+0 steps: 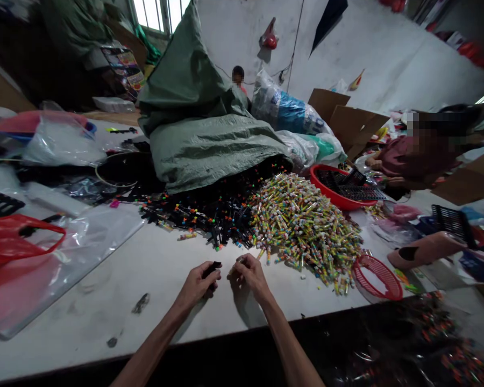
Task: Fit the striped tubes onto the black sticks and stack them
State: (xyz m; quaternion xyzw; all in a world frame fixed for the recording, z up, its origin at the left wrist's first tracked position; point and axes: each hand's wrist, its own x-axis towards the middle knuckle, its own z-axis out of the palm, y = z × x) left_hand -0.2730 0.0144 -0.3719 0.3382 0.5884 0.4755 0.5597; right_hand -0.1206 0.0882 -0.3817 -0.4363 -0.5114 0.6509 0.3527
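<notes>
My left hand (201,282) is closed around a small black plastic piece (214,266), whose end sticks out past the thumb. Beside it, my right hand (250,277) pinches a small pale tube-like piece, mostly hidden by the fingers. The hands are a short gap apart, just above the white table (105,290). In front of the left hand spreads a heap of black plastic parts (221,217), some with orange, green or blue tips. A large pile of small tubes with colourful labels (306,231) lies ahead and to the right.
A big green sack (213,145) stands behind the black parts. On the right are a red basin (334,199) with black trays and a red basket (377,277). Plastic sheets and a red bag (20,242) cover the left. A co-worker (419,156) sits at right; another person (239,80) is behind.
</notes>
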